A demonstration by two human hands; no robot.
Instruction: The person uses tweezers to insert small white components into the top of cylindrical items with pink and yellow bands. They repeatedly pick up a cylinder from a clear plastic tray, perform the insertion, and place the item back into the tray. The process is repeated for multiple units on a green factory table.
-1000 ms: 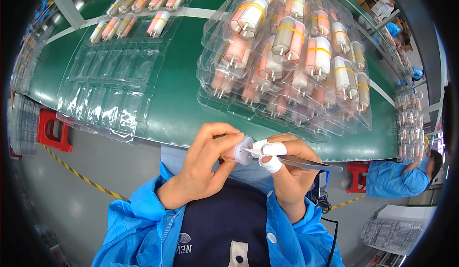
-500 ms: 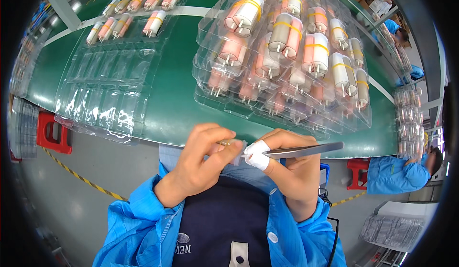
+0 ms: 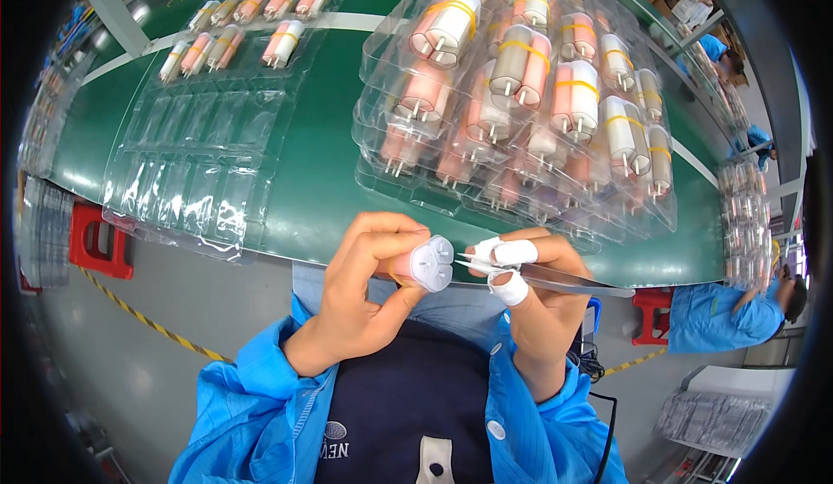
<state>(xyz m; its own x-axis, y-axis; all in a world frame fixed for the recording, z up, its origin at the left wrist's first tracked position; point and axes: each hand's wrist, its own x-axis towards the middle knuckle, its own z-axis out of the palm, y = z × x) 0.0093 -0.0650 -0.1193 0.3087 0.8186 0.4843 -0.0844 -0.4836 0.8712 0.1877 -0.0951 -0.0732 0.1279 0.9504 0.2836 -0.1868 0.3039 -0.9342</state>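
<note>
My left hand [image 3: 354,297] grips a bundle of three capped cylinders [image 3: 427,264]. Its pale end, with a small pin on each cylinder, faces to the right; the fingers hide much of the pink body. My right hand [image 3: 554,310], with white tape wrapped round several fingertips, is closed on metal tweezers [image 3: 573,283]. Their thin tips point left and come very near the pinned end; whether they touch it I cannot tell. Both hands are at the near edge of the green table [image 3: 321,154].
Beyond my right hand, stacked clear plastic trays [image 3: 382,167] hold several pink, white and grey cylinder bundles with yellow bands. A clear tray [image 3: 191,154] at left carries bundles in its far rows. Red stools [image 3: 100,241] stand by the table. At right is a co-worker in blue [image 3: 724,315].
The bundle in my left hand has turned, so its pinned end now shows. My right hand and the tweezers have drawn back slightly to the right, away from the left fingers.
</note>
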